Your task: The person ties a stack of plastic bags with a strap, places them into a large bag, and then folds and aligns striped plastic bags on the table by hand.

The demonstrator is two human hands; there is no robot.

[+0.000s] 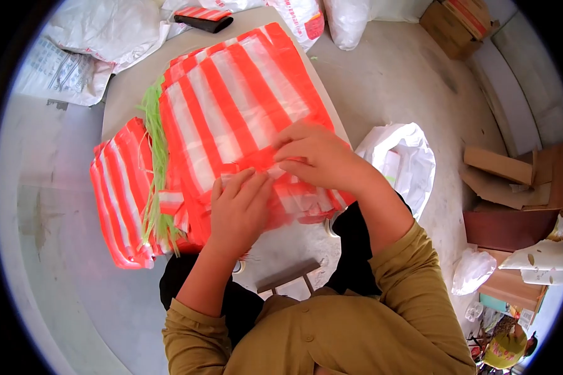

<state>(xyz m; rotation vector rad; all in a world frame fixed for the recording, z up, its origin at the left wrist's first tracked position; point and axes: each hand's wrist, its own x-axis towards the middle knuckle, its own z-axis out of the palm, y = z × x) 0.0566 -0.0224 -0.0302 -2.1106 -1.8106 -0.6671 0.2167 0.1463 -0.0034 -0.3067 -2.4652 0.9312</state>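
A stack of red-and-white striped plastic bags (244, 87) lies on the table in front of me. My left hand (239, 209) is at the near edge of the stack, fingers bent over a bunched piece of striped plastic. Just to its right, my right hand (316, 153) has its fingers curled in a pinch on the same gathered plastic. The fingertips of both hands are close together, and the part they hold is partly hidden. Green plastic strings (156, 150) hang along the left side of the stack.
A second striped bundle (122, 194) lies at the left. Behind stand white sacks (106, 31) and a rolled black-and-striped piece (204, 22). A white bag-lined container (413, 156) is at my right, with cardboard boxes (507, 206) farther off. A person (505, 347) is at lower right.
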